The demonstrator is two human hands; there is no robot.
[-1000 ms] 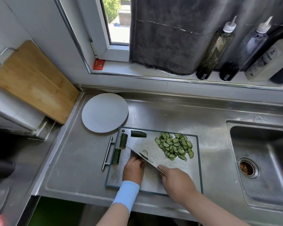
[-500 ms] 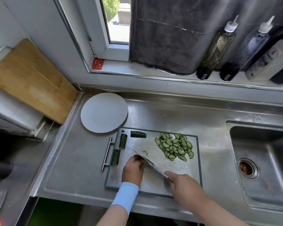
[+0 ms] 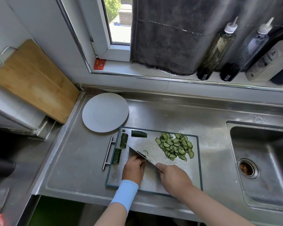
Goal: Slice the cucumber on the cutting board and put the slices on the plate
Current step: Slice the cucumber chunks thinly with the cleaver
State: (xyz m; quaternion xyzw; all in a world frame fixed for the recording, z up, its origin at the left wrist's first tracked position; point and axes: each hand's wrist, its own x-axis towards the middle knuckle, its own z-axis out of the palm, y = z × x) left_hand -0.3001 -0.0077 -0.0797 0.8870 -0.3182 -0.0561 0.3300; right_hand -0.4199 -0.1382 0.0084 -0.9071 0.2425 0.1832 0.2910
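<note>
A steel cutting board (image 3: 193, 173) with a dark rim lies on the counter. A heap of thin cucumber slices (image 3: 176, 147) covers its far right part. Three uncut cucumber chunks lie along its left and far edge: one (image 3: 138, 133), one (image 3: 123, 140) and one (image 3: 117, 156). My right hand (image 3: 173, 176) grips the handle of a broad knife (image 3: 138, 153), whose blade slants across the board. My left hand (image 3: 134, 168) sits curled just left of the blade, fingers hiding whatever is under them. A single slice (image 3: 145, 152) lies right of the blade. The round grey plate (image 3: 104, 112) sits bare behind the board.
A sink (image 3: 261, 163) with a drain lies to the right. A wooden board (image 3: 33, 80) leans on the left wall. Several sauce bottles (image 3: 216, 49) and a dark towel (image 3: 167, 35) line the window sill. A bar handle (image 3: 108, 152) sticks out at the cutting board's left.
The knife was pulled back toward me half a second ago and has now swung forward again over the board beside my left hand. The slice heap and chunks stayed put.
</note>
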